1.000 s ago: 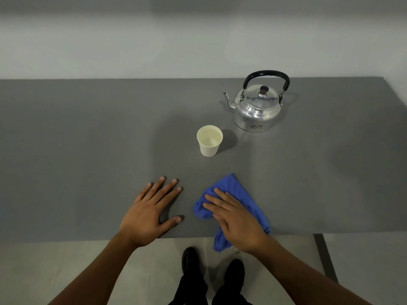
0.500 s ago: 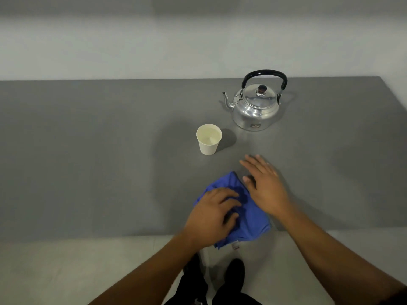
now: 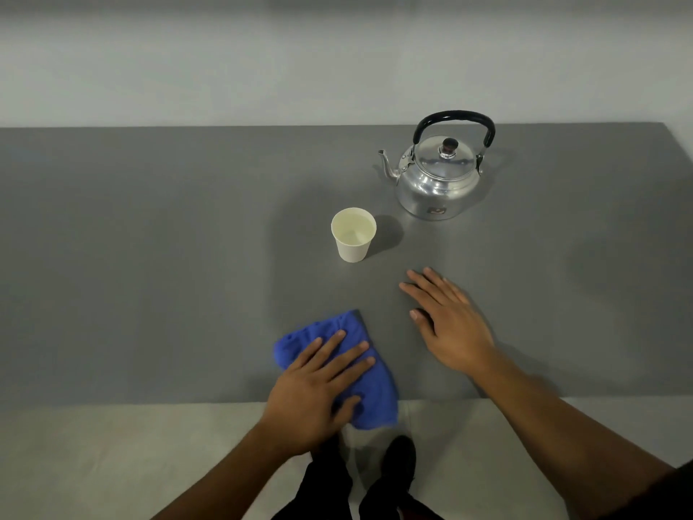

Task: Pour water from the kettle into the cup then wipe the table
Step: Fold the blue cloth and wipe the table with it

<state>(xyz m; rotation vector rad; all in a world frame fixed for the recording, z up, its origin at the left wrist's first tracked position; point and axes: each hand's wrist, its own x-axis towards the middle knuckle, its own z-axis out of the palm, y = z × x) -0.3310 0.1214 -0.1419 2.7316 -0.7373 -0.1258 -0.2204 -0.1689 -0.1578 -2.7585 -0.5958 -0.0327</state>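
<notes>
the left hand (image 3: 318,388) lies flat with fingers spread on the blue cloth (image 3: 360,373) at the table (image 3: 150,257) edge nearest the paper cup (image 3: 353,234), the right hand (image 3: 450,324) open beside it, so wipe with even pressure, steering clear of that cup and the kettle (image 3: 438,178) behind.

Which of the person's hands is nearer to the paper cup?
The right hand: it lies flat just below and right of the paper cup. The left hand is farther back, pressing the blue cloth at the table's near edge.
</notes>
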